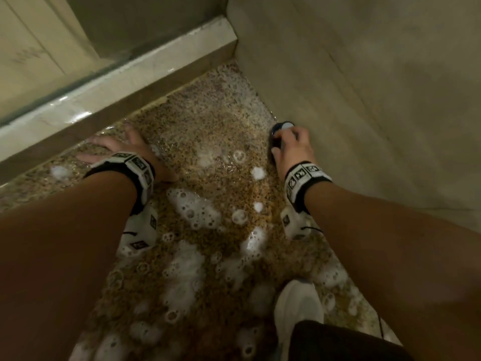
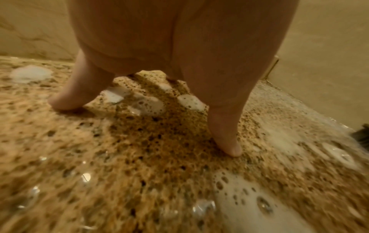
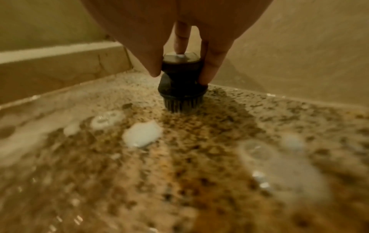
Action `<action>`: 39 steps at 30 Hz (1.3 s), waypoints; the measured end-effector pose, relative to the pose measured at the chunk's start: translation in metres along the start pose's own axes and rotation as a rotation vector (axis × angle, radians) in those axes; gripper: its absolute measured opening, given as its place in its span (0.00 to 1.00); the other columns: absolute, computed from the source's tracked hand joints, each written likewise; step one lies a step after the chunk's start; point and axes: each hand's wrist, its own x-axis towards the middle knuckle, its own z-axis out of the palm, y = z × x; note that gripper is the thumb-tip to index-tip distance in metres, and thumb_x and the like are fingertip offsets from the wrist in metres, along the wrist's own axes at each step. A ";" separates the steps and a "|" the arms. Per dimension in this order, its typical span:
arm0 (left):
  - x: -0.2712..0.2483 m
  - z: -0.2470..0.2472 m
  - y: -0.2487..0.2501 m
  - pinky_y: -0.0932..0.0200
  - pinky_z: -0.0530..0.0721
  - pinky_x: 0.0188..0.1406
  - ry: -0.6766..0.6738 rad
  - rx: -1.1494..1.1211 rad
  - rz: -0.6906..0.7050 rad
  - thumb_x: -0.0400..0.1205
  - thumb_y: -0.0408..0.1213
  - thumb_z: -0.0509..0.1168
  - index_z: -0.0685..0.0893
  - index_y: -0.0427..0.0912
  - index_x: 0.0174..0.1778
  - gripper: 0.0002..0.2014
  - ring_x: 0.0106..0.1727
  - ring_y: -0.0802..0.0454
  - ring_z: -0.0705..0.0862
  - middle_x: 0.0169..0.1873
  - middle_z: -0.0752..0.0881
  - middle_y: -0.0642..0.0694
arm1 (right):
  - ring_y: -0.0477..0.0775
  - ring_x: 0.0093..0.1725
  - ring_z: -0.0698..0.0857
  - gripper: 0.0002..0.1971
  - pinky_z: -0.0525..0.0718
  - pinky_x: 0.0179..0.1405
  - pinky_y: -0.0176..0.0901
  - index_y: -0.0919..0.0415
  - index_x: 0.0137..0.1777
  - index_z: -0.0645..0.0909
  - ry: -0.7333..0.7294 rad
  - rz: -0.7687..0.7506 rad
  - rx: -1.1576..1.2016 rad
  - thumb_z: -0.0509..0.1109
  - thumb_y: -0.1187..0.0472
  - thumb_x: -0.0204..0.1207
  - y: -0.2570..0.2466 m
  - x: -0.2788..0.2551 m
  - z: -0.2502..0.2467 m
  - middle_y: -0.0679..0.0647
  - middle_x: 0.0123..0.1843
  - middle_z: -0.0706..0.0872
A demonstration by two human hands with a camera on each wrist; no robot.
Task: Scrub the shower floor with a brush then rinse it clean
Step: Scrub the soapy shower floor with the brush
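Soapy shower floor (image 1: 208,131), right hand (image 1: 294,147) gripping brush (image 3: 180,83), left hand (image 1: 122,149) flat

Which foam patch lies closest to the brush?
The small solid white blob just short of the brush held by the right hand; the other patches are bubblier and farther off.

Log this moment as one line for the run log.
phase: scrubbing | right hand: grips brush, bristles on shower floor by wall | left hand: flat on floor | suds: unrinsed
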 end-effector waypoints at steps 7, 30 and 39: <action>0.004 0.001 -0.001 0.12 0.59 0.72 0.000 -0.005 0.006 0.53 0.78 0.76 0.30 0.55 0.87 0.79 0.80 0.09 0.48 0.84 0.36 0.22 | 0.65 0.72 0.78 0.38 0.75 0.74 0.49 0.47 0.88 0.58 -0.067 0.340 0.152 0.72 0.53 0.82 -0.021 0.016 -0.005 0.58 0.84 0.56; 0.002 -0.001 -0.001 0.14 0.62 0.74 -0.007 -0.026 0.014 0.56 0.76 0.77 0.30 0.55 0.87 0.77 0.80 0.09 0.48 0.83 0.34 0.23 | 0.61 0.43 0.79 0.30 0.77 0.39 0.48 0.40 0.83 0.51 -0.233 -0.037 0.046 0.61 0.50 0.87 -0.076 -0.021 0.025 0.59 0.76 0.68; 0.001 0.001 -0.004 0.14 0.59 0.75 -0.014 -0.065 0.018 0.58 0.75 0.77 0.27 0.56 0.86 0.76 0.81 0.11 0.43 0.84 0.31 0.25 | 0.67 0.52 0.82 0.34 0.82 0.47 0.51 0.43 0.86 0.52 -0.133 0.271 0.034 0.66 0.52 0.87 -0.020 0.015 0.006 0.65 0.77 0.66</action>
